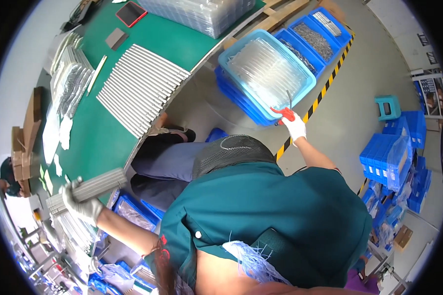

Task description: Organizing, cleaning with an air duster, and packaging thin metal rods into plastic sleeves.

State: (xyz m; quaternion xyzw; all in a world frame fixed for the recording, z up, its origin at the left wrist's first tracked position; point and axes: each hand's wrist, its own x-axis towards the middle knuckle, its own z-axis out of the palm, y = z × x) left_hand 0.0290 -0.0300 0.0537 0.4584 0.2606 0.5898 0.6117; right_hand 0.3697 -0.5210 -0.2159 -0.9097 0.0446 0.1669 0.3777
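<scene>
Left hand (82, 205), gloved, clamped round a bundle of grey rods (86, 189) at lower left, over the green table (108, 132). Right hand (294, 124) pinched a thin metal piece (289, 100) at the blue bin (241, 46) rim, upper centre. Could spill rods if tilted. Fingertips blurred; bin contents unclear.

Table (103, 142) at left; on it a row of rods (142, 86) laid side by side, a tablet (131, 13) and stacked trays (202, 14) behind them. Left hand (81, 204) at the table's near edge, holding a rod bundle (91, 189). Crate (266, 73) right of the table (atop stacked crates), bins (315, 34) behind it. Right hand (294, 124) at the crate's near rim. Stool (389, 105) and more crates (396, 152) far right.
</scene>
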